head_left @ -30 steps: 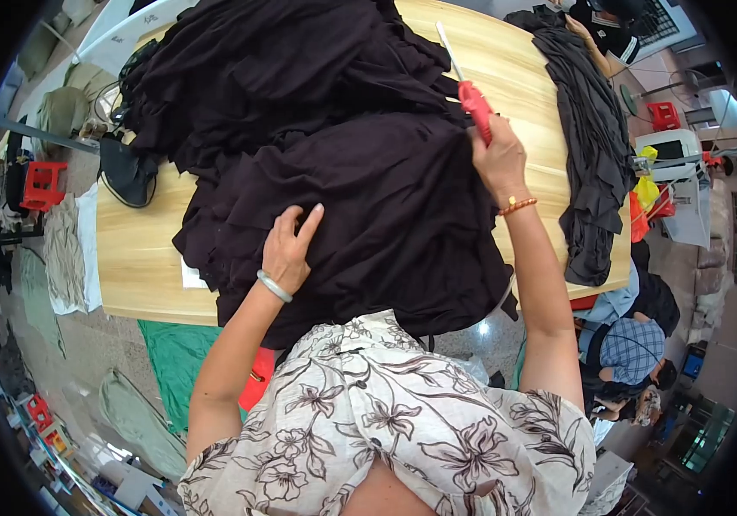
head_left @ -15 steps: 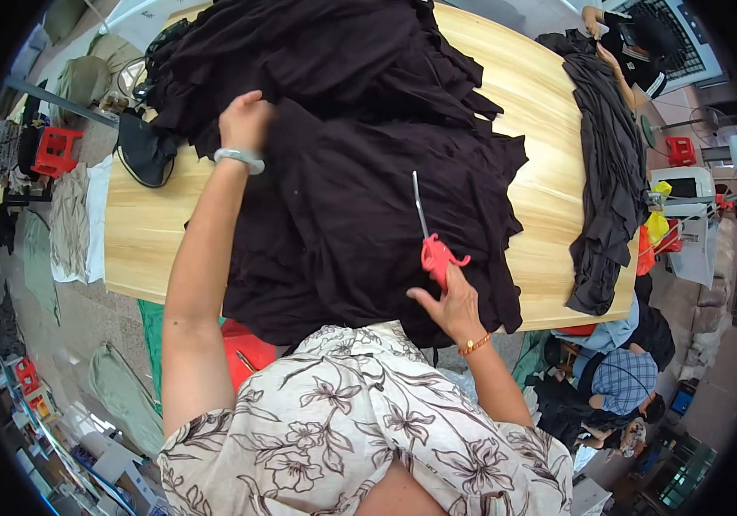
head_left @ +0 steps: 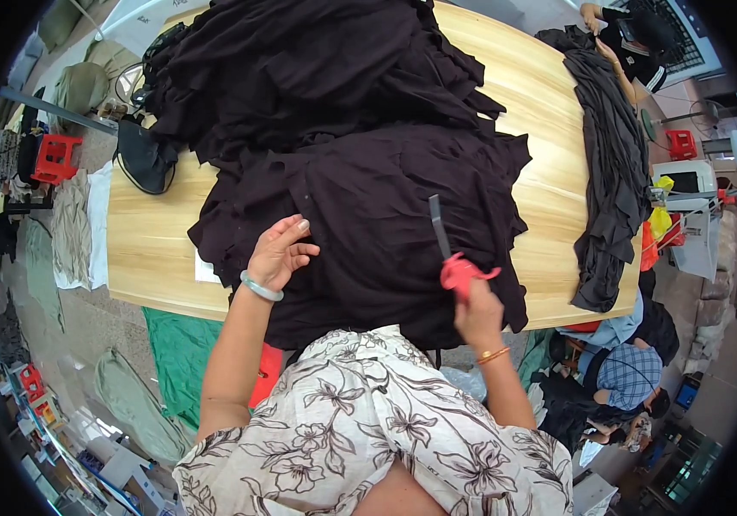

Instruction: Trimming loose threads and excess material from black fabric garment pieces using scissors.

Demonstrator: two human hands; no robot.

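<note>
Dark, nearly black cloth pieces [head_left: 368,198] lie layered on the table before me, rumpled and ragged at the sides. My left hand [head_left: 280,254], with a pale bangle at the wrist, is over the near left part of the cloth. Its fingers are apart and loosely bent, with nothing seen in them. On the right, my right hand [head_left: 480,318] is closed round a red air blow gun [head_left: 464,273], as it looks by its body and long thin metal nozzle. The nozzle points away from me over the cloth. Motion blurs this hand and the tool.
Pale wood shows on the table [head_left: 549,155]. Along its right edge lies a strip of dark grey cloth [head_left: 602,189]; a black bag or cap-like thing [head_left: 146,155] hangs at the left. Beyond are red stools [head_left: 56,160], green cloth [head_left: 171,361] and other people [head_left: 635,378].
My left hand has come back toward me from the far left of the cloth. The cloth's left edge lies differently. My right hand has moved a little right and nearer with the blow gun.
</note>
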